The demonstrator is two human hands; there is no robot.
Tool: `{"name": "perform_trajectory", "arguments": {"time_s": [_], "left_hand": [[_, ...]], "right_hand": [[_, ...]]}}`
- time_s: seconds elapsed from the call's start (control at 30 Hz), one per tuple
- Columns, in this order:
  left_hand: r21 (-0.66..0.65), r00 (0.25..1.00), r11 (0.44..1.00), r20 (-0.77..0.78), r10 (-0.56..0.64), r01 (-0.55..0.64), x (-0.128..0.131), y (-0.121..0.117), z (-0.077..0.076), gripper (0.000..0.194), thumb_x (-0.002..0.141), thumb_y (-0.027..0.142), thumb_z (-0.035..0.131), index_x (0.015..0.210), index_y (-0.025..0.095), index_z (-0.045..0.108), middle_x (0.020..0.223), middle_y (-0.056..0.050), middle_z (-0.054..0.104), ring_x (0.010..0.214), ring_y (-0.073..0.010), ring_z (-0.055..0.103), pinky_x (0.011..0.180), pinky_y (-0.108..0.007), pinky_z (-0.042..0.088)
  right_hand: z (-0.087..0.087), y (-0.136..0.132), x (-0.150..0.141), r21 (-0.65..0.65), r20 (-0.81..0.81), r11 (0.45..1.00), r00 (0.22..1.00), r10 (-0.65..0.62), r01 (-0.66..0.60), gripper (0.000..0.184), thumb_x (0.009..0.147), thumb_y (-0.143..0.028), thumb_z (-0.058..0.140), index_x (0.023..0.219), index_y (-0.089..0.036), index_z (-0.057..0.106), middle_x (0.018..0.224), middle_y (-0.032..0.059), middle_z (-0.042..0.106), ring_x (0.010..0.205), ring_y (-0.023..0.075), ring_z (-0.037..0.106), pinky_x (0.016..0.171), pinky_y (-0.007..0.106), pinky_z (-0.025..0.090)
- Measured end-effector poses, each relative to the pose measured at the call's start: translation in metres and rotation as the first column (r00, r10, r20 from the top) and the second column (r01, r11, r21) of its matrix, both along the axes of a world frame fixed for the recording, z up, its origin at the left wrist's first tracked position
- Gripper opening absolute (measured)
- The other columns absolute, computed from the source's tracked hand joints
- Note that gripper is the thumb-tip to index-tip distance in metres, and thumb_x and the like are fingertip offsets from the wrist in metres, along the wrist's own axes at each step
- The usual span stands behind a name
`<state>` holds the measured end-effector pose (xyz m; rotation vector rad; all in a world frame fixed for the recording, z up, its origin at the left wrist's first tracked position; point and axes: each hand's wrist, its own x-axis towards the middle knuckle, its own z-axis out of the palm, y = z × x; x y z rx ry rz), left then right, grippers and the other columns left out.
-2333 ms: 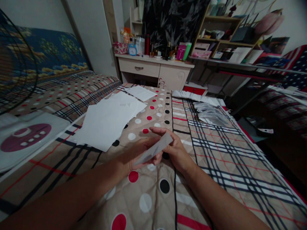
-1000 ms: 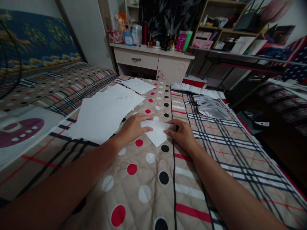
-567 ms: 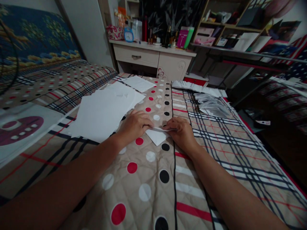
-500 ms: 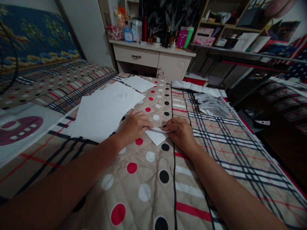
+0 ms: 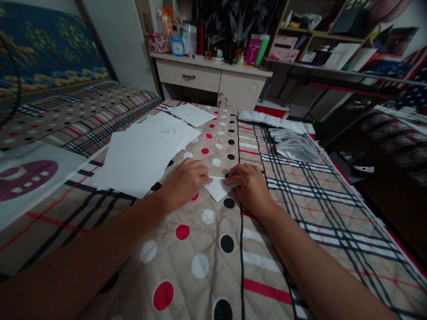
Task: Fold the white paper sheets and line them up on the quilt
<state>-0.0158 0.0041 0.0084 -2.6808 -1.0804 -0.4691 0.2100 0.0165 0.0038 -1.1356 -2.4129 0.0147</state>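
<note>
A small folded sheet of white paper (image 5: 218, 190) lies on the bedspread between my hands, one corner pointing toward me. My left hand (image 5: 190, 179) pinches its left end, with fingers closed together. At the opposite end, my right hand (image 5: 248, 181) is closed on the paper, thumb and fingertips at its upper edge. Left of my hands spreads a pile of white paper sheets (image 5: 140, 153), the top one with a small grey print. Beyond it rests a smaller stack of white paper (image 5: 192, 115).
On the right lie a row of folded white papers (image 5: 275, 121) and a fanned bundle of papers (image 5: 295, 146). A plastic bag (image 5: 36, 173) with a purple print is at the left. The patterned bedspread (image 5: 187, 266) reaches a cream dresser (image 5: 187, 78) with bottles and a blue clock (image 5: 178, 46).
The raised upper edge of the small paper now lies flatter under my fingertips. Both hands stay in nearly the same place, and the view has shifted slightly.
</note>
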Motion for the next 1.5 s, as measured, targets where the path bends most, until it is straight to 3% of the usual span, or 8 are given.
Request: {"name": "perform_trajectory", "arguments": {"time_s": [0.37, 0.63, 0.73, 0.83, 0.93, 1.07, 1.33, 1.5], "left_hand": [[-0.061, 0.99, 0.997, -0.137, 0.03, -0.039, 0.006, -0.012, 0.01, 0.025, 0.083, 0.01, 0.057, 0.103, 0.018, 0.071, 0.094, -0.007, 0.066, 0.093, -0.0239, 0.055, 0.079, -0.039, 0.039], [-0.122, 0.991, 0.989, 0.086, 0.1, -0.089, 0.009, -0.013, 0.003, 0.022, 0.089, 0.033, 0.057, 0.086, 0.019, 0.074, 0.088, -0.006, 0.066, 0.091, -0.023, 0.056, 0.081, -0.039, 0.044], [-0.142, 0.971, 0.985, 0.207, 0.123, -0.095, 0.008, -0.006, -0.008, 0.021, 0.09, 0.031, 0.058, 0.082, 0.019, 0.074, 0.084, -0.005, 0.065, 0.086, -0.0195, 0.057, 0.079, -0.034, 0.046], [-0.189, 0.941, 0.975, 0.292, 0.169, -0.117, 0.009, -0.003, -0.013, 0.014, 0.086, 0.029, 0.065, 0.08, 0.019, 0.073, 0.083, -0.003, 0.066, 0.083, -0.018, 0.058, 0.077, -0.033, 0.047], [-0.204, 0.913, 0.967, 0.346, 0.216, -0.151, 0.011, -0.002, -0.012, 0.007, 0.08, 0.027, 0.072, 0.083, 0.02, 0.071, 0.097, -0.003, 0.067, 0.092, -0.0203, 0.06, 0.083, -0.036, 0.046], [-0.244, 0.872, 0.941, 0.374, 0.316, -0.237, 0.008, 0.001, -0.012, 0.042, 0.069, 0.033, 0.081, 0.106, 0.021, 0.066, 0.106, -0.006, 0.065, 0.097, -0.0237, 0.059, 0.086, -0.04, 0.046], [-0.441, 0.724, 0.878, 0.543, 0.426, -0.186, 0.004, 0.007, -0.017, 0.04, 0.057, 0.036, 0.087, 0.089, 0.021, 0.068, 0.081, 0.0, 0.068, 0.07, -0.0164, 0.062, 0.061, -0.027, 0.047], [-0.316, 0.6, 0.947, 0.746, 0.29, -0.064, 0.008, 0.002, -0.005, 0.016, 0.067, 0.026, 0.081, 0.074, 0.019, 0.068, 0.077, 0.0, 0.068, 0.072, -0.0144, 0.062, 0.068, -0.026, 0.048]], "right_hand": [[-0.001, 0.004, 0.007, -0.155, -0.176, 0.987, 0.982, -0.07, 0.043, 0.041, 0.067, 0.005, 0.052, 0.087, -0.021, 0.077, 0.084, 0.0037, 0.07, 0.082, 0.018, 0.061, 0.076, 0.03, 0.044], [0.002, 0.006, 0.019, -0.389, -0.306, 0.919, 0.933, -0.191, 0.061, 0.039, 0.058, 0.003, 0.046, 0.08, -0.019, 0.071, 0.08, 0.0015, 0.072, 0.075, 0.0175, 0.065, 0.07, 0.027, 0.047], [0.001, 0.009, 0.019, -0.459, -0.395, 0.884, 0.869, -0.298, 0.095, 0.034, 0.068, -0.001, 0.042, 0.077, -0.018, 0.07, 0.077, 0.0023, 0.073, 0.073, 0.0172, 0.066, 0.068, 0.027, 0.047], [0.003, 0.008, 0.015, -0.452, -0.384, 0.879, 0.856, -0.346, 0.153, 0.022, 0.084, -0.019, 0.049, 0.085, -0.018, 0.071, 0.083, 0.005, 0.073, 0.075, 0.0185, 0.066, 0.069, 0.029, 0.048], [0.007, 0.003, 0.01, -0.354, -0.214, 0.914, 0.934, -0.285, 0.198, 0.028, 0.076, -0.039, 0.07, 0.097, -0.02, 0.072, 0.09, 0.0065, 0.073, 0.079, 0.0206, 0.065, 0.069, 0.031, 0.047], [0.01, -0.001, 0.006, -0.281, -0.105, 0.944, 0.972, -0.209, 0.173, 0.037, 0.07, -0.038, 0.078, 0.102, -0.022, 0.071, 0.091, 0.0056, 0.072, 0.082, 0.0215, 0.064, 0.071, 0.032, 0.046], [-0.004, 0.0, 0.006, -0.406, -0.374, 0.91, 0.895, -0.242, 0.077, 0.022, 0.066, -0.029, 0.079, 0.082, -0.02, 0.068, 0.081, 0.0008, 0.068, 0.071, 0.0163, 0.06, 0.065, 0.028, 0.044], [0.001, -0.005, -0.001, -0.328, -0.599, 0.945, 0.776, -0.197, -0.014, 0.015, 0.07, -0.026, 0.076, 0.074, -0.02, 0.063, 0.077, -0.0002, 0.063, 0.072, 0.016, 0.058, 0.068, 0.028, 0.045]]}}
